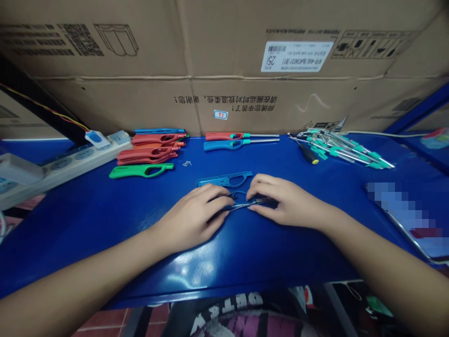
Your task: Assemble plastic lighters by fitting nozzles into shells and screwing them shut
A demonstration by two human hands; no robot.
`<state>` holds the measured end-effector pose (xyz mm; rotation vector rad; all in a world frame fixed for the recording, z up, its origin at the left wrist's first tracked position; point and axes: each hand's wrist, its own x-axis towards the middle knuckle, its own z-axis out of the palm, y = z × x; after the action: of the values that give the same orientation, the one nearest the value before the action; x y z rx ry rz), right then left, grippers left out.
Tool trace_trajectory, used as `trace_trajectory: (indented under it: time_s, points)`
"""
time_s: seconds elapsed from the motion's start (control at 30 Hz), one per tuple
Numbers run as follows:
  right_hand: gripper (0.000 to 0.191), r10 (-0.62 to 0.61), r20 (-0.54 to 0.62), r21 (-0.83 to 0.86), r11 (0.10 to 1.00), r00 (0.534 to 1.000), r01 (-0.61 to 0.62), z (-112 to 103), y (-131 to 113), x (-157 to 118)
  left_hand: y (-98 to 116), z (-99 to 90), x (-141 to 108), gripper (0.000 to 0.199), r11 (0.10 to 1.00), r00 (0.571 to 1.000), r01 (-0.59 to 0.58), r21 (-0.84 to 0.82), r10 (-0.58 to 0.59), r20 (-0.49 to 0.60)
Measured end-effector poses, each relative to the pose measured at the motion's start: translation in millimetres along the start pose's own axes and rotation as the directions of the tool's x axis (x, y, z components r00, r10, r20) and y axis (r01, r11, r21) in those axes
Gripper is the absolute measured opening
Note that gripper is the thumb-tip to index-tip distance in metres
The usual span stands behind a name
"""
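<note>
My left hand (201,213) is closed around a blue lighter shell half (239,194), resting low over the blue table. My right hand (280,199) meets it from the other side, fingers pinched at the shell's trigger-loop end. A thin, dark and shiny piece (257,202) runs from between the right fingertips toward the left hand; its exact kind is partly hidden. Just beyond both hands lies another blue shell half (224,179), inner side up, with its finger loop to the right.
Red, green and blue shells (147,154) lie at back left, near tiny screws (187,163) and a power strip (70,161). Two assembled lighters (242,140), a black screwdriver (308,153) and metal-tube lighter cores (345,149) lie along the cardboard (140,103). A phone (410,220) is at right.
</note>
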<state>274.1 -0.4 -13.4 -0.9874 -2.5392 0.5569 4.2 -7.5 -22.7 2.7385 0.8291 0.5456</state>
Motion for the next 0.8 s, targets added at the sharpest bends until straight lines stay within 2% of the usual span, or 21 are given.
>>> trace_trajectory:
  time_s: [0.1, 0.2, 0.37, 0.57, 0.63, 0.7, 0.77, 0.8]
  points:
    - [0.009, 0.006, 0.026, -0.098, 0.995, 1.000, -0.003, 8.2, -3.4, 1.0, -3.4, 1.8, -1.1, 0.025, 0.999, 0.999, -0.030, 0.013, 0.030, -0.020]
    - [0.005, 0.009, 0.025, -0.100, 0.995, 1.000, -0.007, 9.6, -3.6, 1.8, -5.2, 0.3, -1.1, 0.025, 0.992, 0.997, -0.079, 0.095, 0.081, -0.016]
    - [0.003, 0.009, 0.030, -0.030, 1.000, 1.000, -0.009, 2.0, -3.1, 1.0, -1.8, -7.9, 1.5, 0.027, 0.948, 0.984, -0.178, 0.264, 0.165, 0.071]
    - [0.014, -0.067, 0.060, -0.039, 0.997, 0.996, 0.069, -2.4, -4.5, -3.5, 2.6, -11.3, 1.7, 0.030, 0.916, 0.971, -0.230, 0.327, 0.192, 0.144]
    - [0.017, -0.064, -0.008, 0.004, 0.998, 0.998, 0.064, -5.1, -1.6, -2.3, 2.3, -9.9, 0.4, 0.031, 0.914, 0.971, -0.227, 0.336, 0.186, 0.148]
    - [0.017, -0.007, -0.135, -0.004, 1.000, 0.991, 0.006, -10.7, 6.8, 0.0, 1.1, -8.3, -1.1, 0.031, 0.918, 0.973, -0.220, 0.331, 0.183, 0.140]
    - [0.015, 0.114, -0.305, -0.100, 0.984, 0.945, -0.151, -20.1, 21.7, 0.7, -0.5, -7.4, -2.5, 0.032, 0.924, 0.974, -0.219, 0.313, 0.186, 0.131]
    - [0.015, 0.188, -0.398, -0.147, 0.953, 0.898, -0.264, -26.1, 31.0, -0.3, -1.2, -7.3, -3.0, 0.033, 0.928, 0.974, -0.219, 0.301, 0.189, 0.127]
